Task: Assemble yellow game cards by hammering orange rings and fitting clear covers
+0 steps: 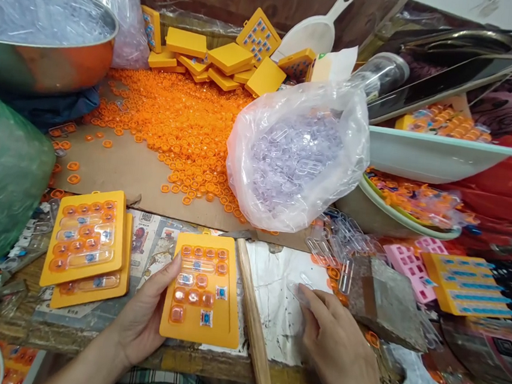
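Note:
My left hand point(148, 314) grips the left edge of a flat yellow puzzle board point(222, 327), thumb on top. Orange ring pieces and clear oblong pieces fill several of its spots, and two blue-marked squares on its right side show uncovered. Over the white paper to the right of the board, my right hand point(336, 338) has its thumb and fingers pinched on a small clear plastic piece point(305, 279), partly hidden by the fingers. Two stacked yellow boards point(116, 257) with similar pieces lie to the left of my left hand.
Loose orange rings point(176, 124) spread over cardboard behind the boards. An open bag of clear pieces point(295, 159) stands at centre. A wooden stick point(253, 312) lies beside the held board. Grey block point(397, 302), green bag point(2, 192), metal bowl point(47, 57) and yellow boards point(230, 57) surround the area.

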Demonstrator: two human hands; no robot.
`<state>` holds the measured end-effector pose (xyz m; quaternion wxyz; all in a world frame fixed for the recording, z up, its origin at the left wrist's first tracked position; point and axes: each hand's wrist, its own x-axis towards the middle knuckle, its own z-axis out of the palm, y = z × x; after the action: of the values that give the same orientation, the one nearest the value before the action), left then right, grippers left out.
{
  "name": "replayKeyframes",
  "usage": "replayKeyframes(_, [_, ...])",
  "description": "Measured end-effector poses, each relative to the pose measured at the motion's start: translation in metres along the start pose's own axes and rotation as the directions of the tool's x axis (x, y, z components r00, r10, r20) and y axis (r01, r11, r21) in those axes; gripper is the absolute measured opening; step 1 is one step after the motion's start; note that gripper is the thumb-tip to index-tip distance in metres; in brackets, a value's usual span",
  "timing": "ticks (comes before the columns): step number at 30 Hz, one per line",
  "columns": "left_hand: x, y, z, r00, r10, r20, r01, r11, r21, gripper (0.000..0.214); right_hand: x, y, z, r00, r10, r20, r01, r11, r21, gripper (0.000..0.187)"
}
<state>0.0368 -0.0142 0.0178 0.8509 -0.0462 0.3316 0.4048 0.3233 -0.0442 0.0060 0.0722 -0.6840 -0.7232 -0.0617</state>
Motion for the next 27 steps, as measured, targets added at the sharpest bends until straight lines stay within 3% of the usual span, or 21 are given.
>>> replayKeyframes(6, [-0.005,-0.001,-0.010,0.987,-0.031,0.159,0.037,0.999,-0.033,0.050,0.013,0.012,-0.005,0.993,-0.115,0.032,0.114,0.993,0.034,0.025])
replayKeyframes(10, [-0.010,-0.004,-0.013,0.960,0.006,0.279,-0.010,1.000,0.014,0.060,0.011,0.009,-0.017,0.980,-0.127,-0.152,0.143,0.985,0.100,0.013])
replayKeyframes(13, [-0.012,-0.007,-0.009,0.948,-0.006,0.319,-0.017,0.997,0.070,0.072,0.009,-0.017,-0.034,0.962,-0.072,-0.262,0.158,0.933,0.323,0.013])
replayKeyframes(16, [-0.014,-0.009,-0.003,0.945,0.013,0.327,-0.051,0.993,0.108,0.086,0.010,-0.059,-0.050,0.975,-0.175,-0.138,0.223,0.738,0.637,0.030])
replayKeyframes(19, [-0.014,-0.011,0.002,0.946,0.064,0.317,-0.111,0.985,0.134,0.103,0.014,-0.092,-0.057,0.955,-0.290,-0.066,0.226,0.563,0.795,0.037])
replayKeyframes(22, [-0.015,-0.011,0.003,0.954,0.089,0.287,-0.149,0.969,0.196,0.104,0.018,-0.106,-0.053,0.943,-0.316,-0.099,0.261,0.525,0.810,0.032])
replayKeyframes(27, [-0.017,-0.011,0.004,0.975,0.135,0.179,-0.183,0.939,0.291,0.084,0.017,-0.108,-0.043,0.917,-0.344,-0.203,0.372,0.550,0.748,0.028])
